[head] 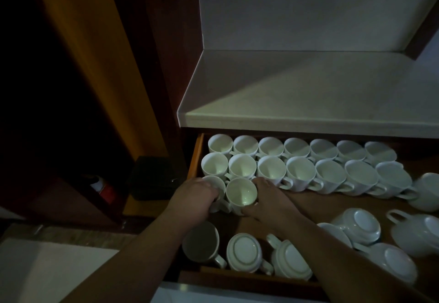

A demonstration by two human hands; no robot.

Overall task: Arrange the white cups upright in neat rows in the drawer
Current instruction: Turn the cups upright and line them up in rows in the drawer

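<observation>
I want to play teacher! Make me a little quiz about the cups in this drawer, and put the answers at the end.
1. True or false: the left hand grips the corner cup, and the right hand grips the cup beside it.
2. How many upright cups show in the back row of the drawer?
3. The front-edge cup stands: A) upright, B) upside down, C) on its side.
Key: 1 true; 2 seven; 3 B.
</observation>
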